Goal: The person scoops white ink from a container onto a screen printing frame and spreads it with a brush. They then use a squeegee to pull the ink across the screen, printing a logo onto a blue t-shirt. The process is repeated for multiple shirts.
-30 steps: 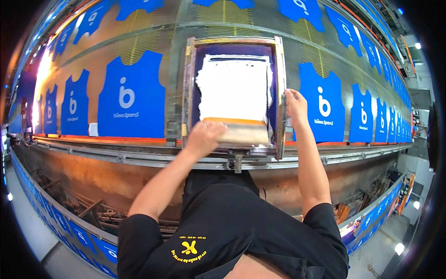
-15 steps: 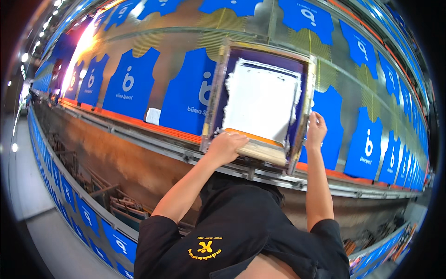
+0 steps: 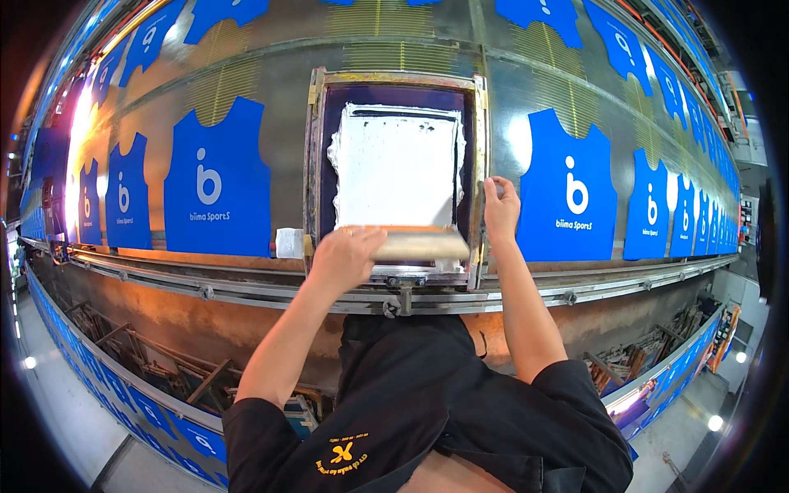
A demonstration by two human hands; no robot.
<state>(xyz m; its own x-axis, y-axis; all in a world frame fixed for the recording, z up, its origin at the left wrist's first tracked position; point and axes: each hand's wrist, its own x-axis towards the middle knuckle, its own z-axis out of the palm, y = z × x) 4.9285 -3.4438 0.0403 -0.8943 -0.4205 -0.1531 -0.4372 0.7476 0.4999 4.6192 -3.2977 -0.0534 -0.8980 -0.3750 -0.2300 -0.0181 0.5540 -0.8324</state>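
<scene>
A screen printing frame lies over the long table in front of me, its mesh carrying a broad patch of white ink. My left hand is closed around the left end of a squeegee, which rests across the near part of the mesh; its orange blade edge faces the ink. At the frame's right rail, my right hand has its fingers curled in a closed grip against the edge. Whatever lies under the frame is hidden.
Blue sleeveless garment pieces with white prints lie along the table, one on the left and one on the right. A small white cloth sits by the frame's left side. A metal rail runs along the near edge. Bright light glows at far left.
My view has turned and shifted, so the frame now appears straighter and further left. The left hand still holds the squeegee near the front of the mesh; the right stays at the frame's right side.
</scene>
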